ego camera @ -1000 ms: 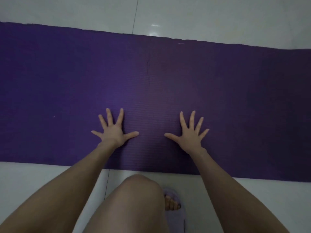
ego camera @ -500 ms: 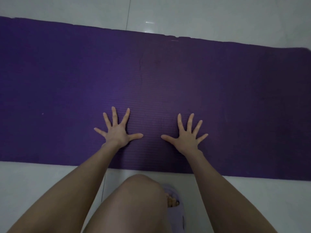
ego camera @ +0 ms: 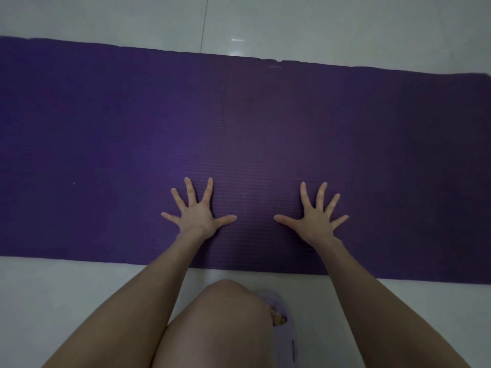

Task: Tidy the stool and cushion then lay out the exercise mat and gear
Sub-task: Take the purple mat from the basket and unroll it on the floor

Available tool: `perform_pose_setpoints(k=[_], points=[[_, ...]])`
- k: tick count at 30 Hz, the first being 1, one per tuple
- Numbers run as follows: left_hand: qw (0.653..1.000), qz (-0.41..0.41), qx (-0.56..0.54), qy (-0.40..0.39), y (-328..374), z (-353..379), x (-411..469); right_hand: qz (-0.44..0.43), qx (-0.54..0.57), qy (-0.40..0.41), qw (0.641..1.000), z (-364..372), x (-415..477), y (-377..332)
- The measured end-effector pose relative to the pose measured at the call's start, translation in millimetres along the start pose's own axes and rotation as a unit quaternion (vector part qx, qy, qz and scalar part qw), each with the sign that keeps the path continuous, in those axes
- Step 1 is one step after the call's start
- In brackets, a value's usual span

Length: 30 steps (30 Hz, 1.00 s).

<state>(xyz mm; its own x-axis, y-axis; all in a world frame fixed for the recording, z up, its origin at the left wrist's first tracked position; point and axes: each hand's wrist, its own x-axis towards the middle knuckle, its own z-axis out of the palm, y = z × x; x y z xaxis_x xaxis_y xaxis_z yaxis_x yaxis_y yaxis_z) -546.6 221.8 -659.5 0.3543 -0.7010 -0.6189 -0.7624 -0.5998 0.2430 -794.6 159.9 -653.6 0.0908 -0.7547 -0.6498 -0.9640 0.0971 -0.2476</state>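
A purple exercise mat (ego camera: 106,134) lies unrolled and flat across the tiled floor, running from the left edge of the view to the right edge. My left hand (ego camera: 198,212) rests palm down on the mat near its front edge, fingers spread wide. A little to its right, my right hand (ego camera: 314,216) lies flat on the mat in the same way. Neither hand holds anything. No stool, cushion or other gear is in view.
Pale glossy floor tiles (ego camera: 345,27) show beyond the mat and in front of it. My bent knee (ego camera: 225,314) fills the lower middle, with a foot in a lilac slipper (ego camera: 281,333) on the floor just short of the mat's front edge.
Both hands stay flat on the mat with fingers spread, shifting only slightly. The view has drifted a little, so the mat sits a bit lower in the frame.
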Motion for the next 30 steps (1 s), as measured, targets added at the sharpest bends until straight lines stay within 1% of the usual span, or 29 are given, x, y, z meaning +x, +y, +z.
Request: perform_pose_setpoints(k=[15, 30], points=[[1.000, -0.005, 0.001, -0.002, 0, 3, -6, -0.007, 0.000, -0.003, 1.000, -5, -2, -1], [1.000, 0.009, 0.002, -0.003, -6, 1, -3, 0.007, 0.015, 0.025, 1.000, 9, -5, 1]])
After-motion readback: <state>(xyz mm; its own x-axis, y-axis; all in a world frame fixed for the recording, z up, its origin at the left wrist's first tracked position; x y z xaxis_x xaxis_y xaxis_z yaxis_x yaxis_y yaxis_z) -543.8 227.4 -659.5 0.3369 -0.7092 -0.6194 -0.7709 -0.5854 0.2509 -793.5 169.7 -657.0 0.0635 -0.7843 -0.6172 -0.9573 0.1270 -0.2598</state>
